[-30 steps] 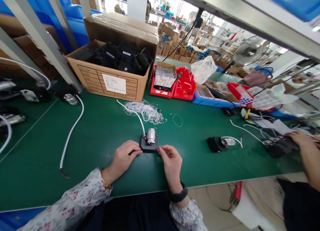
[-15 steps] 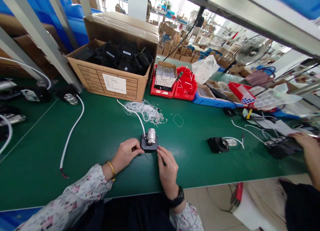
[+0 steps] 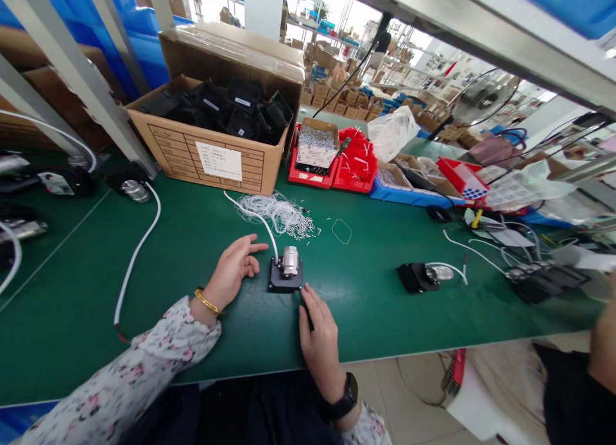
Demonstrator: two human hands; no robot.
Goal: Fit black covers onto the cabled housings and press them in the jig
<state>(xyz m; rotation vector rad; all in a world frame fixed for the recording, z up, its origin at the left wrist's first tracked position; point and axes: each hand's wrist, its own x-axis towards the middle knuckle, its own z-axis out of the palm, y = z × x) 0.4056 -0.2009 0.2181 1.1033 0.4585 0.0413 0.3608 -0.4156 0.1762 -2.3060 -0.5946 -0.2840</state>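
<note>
A black square device (image 3: 285,282) with a silver metal fitting (image 3: 290,261) on top sits upright on the green tabletop in front of me. From its back left a white cable (image 3: 262,218) runs away toward a tangle of clear rings. My left hand (image 3: 235,265) hovers left of the device, apart from it, fingers spread and holding nothing. Close against the device's front right corner are the fingertips of my right hand (image 3: 319,329); its fingers are stretched out, thumb apart, with nothing in them.
Clear rings (image 3: 264,209) and a heap of small screws (image 3: 302,227) lie behind the device. Further back stand a cardboard box (image 3: 212,162) of black housings and red trays (image 3: 308,178). Another black device (image 3: 418,278) lies to the right, near a co-worker's blurred arm (image 3: 604,336).
My left hand has let go of the device's left corner and moved up and left, its fingers spreading. My right hand's fingers have straightened. The co-worker's arm has drawn back.
</note>
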